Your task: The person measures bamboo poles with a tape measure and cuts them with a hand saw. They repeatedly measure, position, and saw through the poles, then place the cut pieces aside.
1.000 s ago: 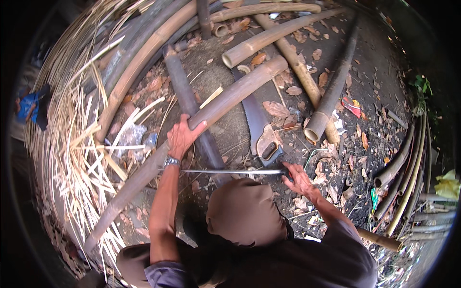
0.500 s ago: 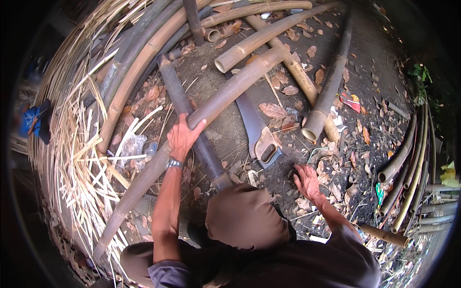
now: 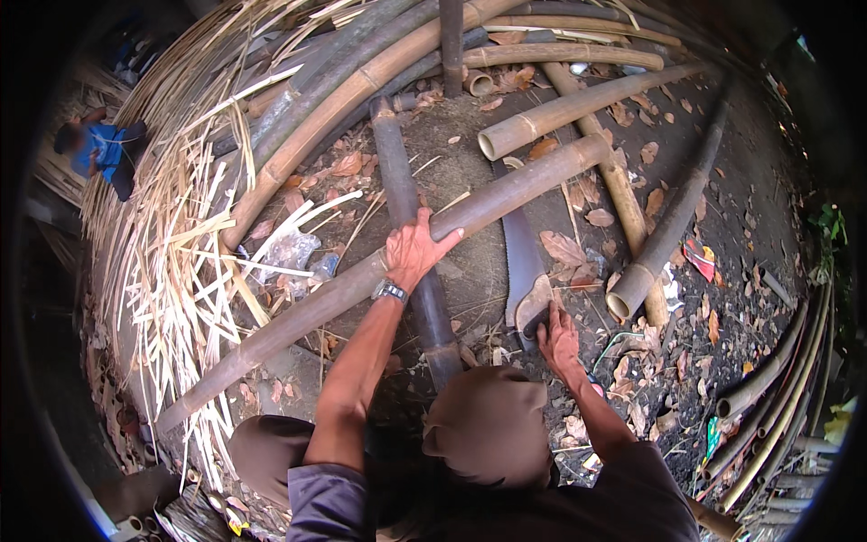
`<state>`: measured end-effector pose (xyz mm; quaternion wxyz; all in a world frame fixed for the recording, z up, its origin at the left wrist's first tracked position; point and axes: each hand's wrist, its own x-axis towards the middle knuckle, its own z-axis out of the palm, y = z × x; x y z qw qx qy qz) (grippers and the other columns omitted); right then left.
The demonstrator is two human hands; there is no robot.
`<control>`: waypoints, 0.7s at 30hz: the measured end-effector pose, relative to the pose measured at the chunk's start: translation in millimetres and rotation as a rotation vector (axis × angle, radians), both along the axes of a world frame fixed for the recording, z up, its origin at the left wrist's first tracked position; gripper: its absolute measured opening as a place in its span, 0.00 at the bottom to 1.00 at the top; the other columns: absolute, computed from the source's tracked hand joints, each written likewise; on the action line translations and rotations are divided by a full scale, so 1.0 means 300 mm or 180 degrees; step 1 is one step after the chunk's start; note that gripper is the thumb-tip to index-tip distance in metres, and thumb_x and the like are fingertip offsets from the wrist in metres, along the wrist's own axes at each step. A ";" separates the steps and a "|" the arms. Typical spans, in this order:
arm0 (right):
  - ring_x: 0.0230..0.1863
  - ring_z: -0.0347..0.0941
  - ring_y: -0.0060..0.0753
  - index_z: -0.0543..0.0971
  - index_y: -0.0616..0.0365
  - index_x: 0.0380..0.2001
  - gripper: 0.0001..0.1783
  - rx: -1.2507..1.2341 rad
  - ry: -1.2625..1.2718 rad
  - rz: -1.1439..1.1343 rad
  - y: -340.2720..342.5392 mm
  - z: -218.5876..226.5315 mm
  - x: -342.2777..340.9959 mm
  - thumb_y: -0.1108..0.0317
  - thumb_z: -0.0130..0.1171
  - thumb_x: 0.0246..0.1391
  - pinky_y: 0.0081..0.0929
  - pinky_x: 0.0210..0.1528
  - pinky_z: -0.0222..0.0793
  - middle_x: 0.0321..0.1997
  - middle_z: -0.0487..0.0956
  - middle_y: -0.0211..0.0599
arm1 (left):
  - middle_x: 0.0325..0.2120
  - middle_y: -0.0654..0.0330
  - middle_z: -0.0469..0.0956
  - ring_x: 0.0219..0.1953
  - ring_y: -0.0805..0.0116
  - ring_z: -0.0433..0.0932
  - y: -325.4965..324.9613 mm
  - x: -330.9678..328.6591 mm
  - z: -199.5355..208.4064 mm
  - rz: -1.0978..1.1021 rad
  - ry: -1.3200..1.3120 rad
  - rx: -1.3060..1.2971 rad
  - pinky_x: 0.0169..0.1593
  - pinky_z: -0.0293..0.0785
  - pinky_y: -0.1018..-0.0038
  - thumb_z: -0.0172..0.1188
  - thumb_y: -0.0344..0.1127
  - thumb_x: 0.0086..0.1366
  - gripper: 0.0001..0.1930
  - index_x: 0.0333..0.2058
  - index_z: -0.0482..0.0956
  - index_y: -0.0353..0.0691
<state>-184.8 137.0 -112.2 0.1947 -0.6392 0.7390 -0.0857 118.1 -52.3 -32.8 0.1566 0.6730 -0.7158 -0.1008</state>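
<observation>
My left hand [image 3: 414,253], with a watch on its wrist, grips a long brown bamboo pole [image 3: 289,318] from above, thumb stretched along it. That pole lies slantwise across a darker bamboo pole [image 3: 397,163], and its far end reaches a thinner yellowish pole [image 3: 632,217]. On the ground to the right lies a handsaw [image 3: 523,253] with a toothed grey blade and a wooden handle; the upper blade passes under the brown pole. My right hand [image 3: 559,341] has its fingers closed round the saw's handle, which they partly hide.
Thin split bamboo strips [image 3: 194,298] pile up at the left. More bamboo poles [image 3: 352,90] lie at the back, and a hollow pole [image 3: 664,235] lies at the right. Dry leaves [image 3: 564,248] litter the soil. Another person in blue [image 3: 108,154] is at the far left.
My right hand has moved from the bare ground onto the saw's handle. My left hand keeps its hold on the bamboo pole. The whole view has shifted, with most things now farther right.
</observation>
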 end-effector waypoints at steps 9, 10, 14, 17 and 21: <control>0.33 0.78 0.38 0.79 0.65 0.43 0.18 0.0261 -0.1227 -0.0828 -0.041 -0.010 -0.086 0.64 0.62 0.51 0.35 0.40 0.72 0.33 0.82 0.44 | 0.27 0.42 0.81 0.32 0.41 0.82 -0.025 -0.044 0.019 -0.0072 -0.0034 -0.0053 0.39 0.76 0.52 0.56 0.69 0.56 0.35 0.45 0.74 0.41; 0.32 0.76 0.35 0.80 0.65 0.42 0.17 0.0142 -0.1428 -0.0805 -0.013 0.000 -0.094 0.64 0.62 0.52 0.33 0.38 0.71 0.31 0.82 0.41 | 0.27 0.42 0.82 0.33 0.43 0.83 -0.031 -0.046 0.025 -0.0067 -0.0065 0.0018 0.40 0.76 0.53 0.55 0.70 0.56 0.36 0.46 0.74 0.40; 0.30 0.69 0.20 0.72 0.62 0.54 0.26 0.0340 -0.2230 -0.1312 0.099 0.256 -0.062 0.62 0.62 0.54 0.24 0.32 0.66 0.26 0.78 0.34 | 0.37 0.40 0.81 0.43 0.42 0.81 -0.062 -0.030 0.046 0.0014 0.0068 0.0622 0.52 0.72 0.52 0.51 0.74 0.55 0.42 0.52 0.75 0.41; 0.30 0.69 0.19 0.56 0.63 0.67 0.39 -0.0461 -0.2801 -0.1589 0.253 0.491 -0.004 0.63 0.60 0.57 0.19 0.31 0.63 0.30 0.77 0.34 | 0.45 0.41 0.79 0.51 0.43 0.77 -0.086 0.003 0.057 0.0048 0.0216 0.1042 0.56 0.68 0.53 0.48 0.77 0.54 0.46 0.57 0.72 0.42; 0.28 0.68 0.19 0.51 0.70 0.67 0.39 -0.1228 -0.2018 -0.1163 0.463 0.743 0.039 0.70 0.56 0.59 0.20 0.31 0.65 0.29 0.73 0.32 | 0.49 0.41 0.78 0.54 0.44 0.75 -0.089 0.032 0.038 0.0104 0.0270 0.1126 0.58 0.68 0.53 0.45 0.79 0.54 0.49 0.60 0.71 0.43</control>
